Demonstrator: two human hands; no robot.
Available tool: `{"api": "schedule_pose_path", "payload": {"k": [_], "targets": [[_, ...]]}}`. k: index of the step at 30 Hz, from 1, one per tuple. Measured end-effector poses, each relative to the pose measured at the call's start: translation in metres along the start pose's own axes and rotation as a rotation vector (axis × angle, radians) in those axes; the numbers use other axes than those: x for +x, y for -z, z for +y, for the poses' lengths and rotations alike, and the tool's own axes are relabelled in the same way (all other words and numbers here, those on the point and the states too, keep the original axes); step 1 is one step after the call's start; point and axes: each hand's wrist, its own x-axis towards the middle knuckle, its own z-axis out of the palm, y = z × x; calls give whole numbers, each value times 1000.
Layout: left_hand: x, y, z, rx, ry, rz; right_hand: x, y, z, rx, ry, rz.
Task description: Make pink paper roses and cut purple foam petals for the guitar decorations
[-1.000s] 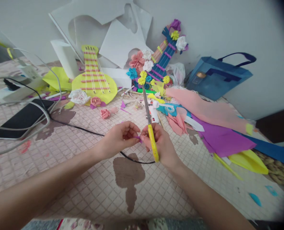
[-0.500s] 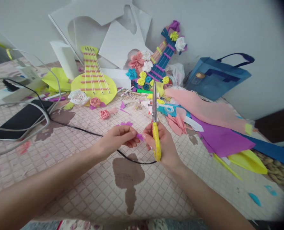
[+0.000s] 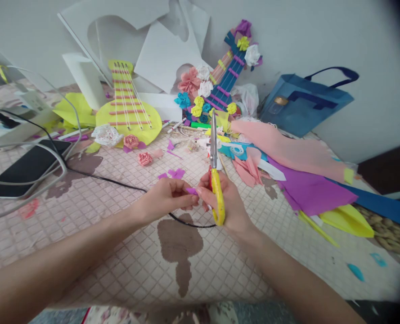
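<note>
A small piece of purple crepe paper [image 3: 192, 191] is pinched between my two hands over the middle of the table. My left hand [image 3: 168, 196] grips its left side with thumb and fingers. On its right side are the thumb and fingertips of my right hand [image 3: 228, 200], which also holds yellow-handled scissors [image 3: 217, 193]. The scissor blades point up and away from me and look closed. More purple paper scraps [image 3: 176, 173] lie just beyond my left hand. A black cable [image 3: 193, 224] passes beneath both hands.
Behind stand a yellow paper guitar [image 3: 128, 119] and a blue guitar [image 3: 227, 81] decked with paper flowers. To the right are purple crepe paper [image 3: 316, 191], pink sheets [image 3: 287, 146] and a blue bag [image 3: 304, 105]. A black phone-like slab [image 3: 24, 171] and cables lie left.
The view has shifted slightly. Both hands remain together on the purple paper, with the fingers adjusted a little and the scissors still in the right hand.
</note>
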Motion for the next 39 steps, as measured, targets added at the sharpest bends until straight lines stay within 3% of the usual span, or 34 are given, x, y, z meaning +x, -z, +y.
{"api": "schedule_pose_path", "payload": {"k": [7, 12, 19, 23, 27, 31, 35, 39], "targets": [[1, -5, -11, 21, 15, 16, 0, -2, 5, 56, -20, -22], [0, -5, -7, 1, 18, -85, 1, -1, 2, 17, 14, 21], [0, -4, -4, 10, -77, 122, 2, 1, 3, -26, 18, 57], [-2, -1, 0, 278, -292, 290, 1, 2, 2, 55, 57, 75], [-6, 7, -3, 743, -690, 441, 0, 1, -1, 203, -10, -36], [-9, 19, -11, 1051, -961, 362, -2, -1, -2, 276, -79, -118], [-11, 25, -11, 1259, -1055, 305, -3, -2, -2, 274, -138, -103], [-7, 23, -9, 1289, -1081, 289, -1, -1, 1, 244, -163, -27]]}}
